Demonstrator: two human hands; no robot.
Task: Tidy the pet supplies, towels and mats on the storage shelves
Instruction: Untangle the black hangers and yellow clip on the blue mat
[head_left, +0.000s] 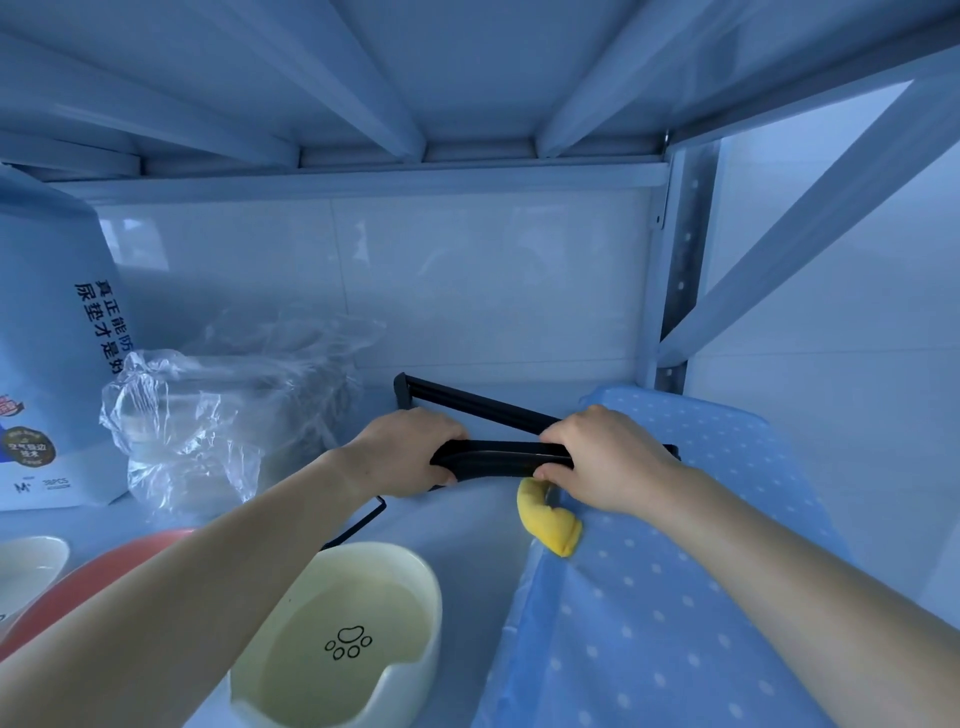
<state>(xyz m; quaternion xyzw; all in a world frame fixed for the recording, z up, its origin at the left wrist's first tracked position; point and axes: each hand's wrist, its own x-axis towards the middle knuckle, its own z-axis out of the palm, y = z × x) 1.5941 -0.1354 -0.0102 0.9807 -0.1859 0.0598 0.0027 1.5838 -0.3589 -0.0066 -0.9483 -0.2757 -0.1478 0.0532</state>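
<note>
A black metal frame (498, 457) lies on the shelf, one bar running back to the left and a thin wire part showing under my left forearm. My left hand (405, 452) grips the left end of its front bar. My right hand (602, 457) grips the same bar's right end. A small yellow plush toy (545, 519) lies just below my right hand, on the edge of a blue polka-dot mat (649, 623) at the right.
A cream pet bowl (343, 634) with a paw print stands at the front. A red bowl (78, 587) and another cream bowl (26, 571) sit at the left. A clear plastic bag (218, 426) and a white pee-pad package (47, 364) stand behind. The upper shelf (467, 78) hangs close overhead.
</note>
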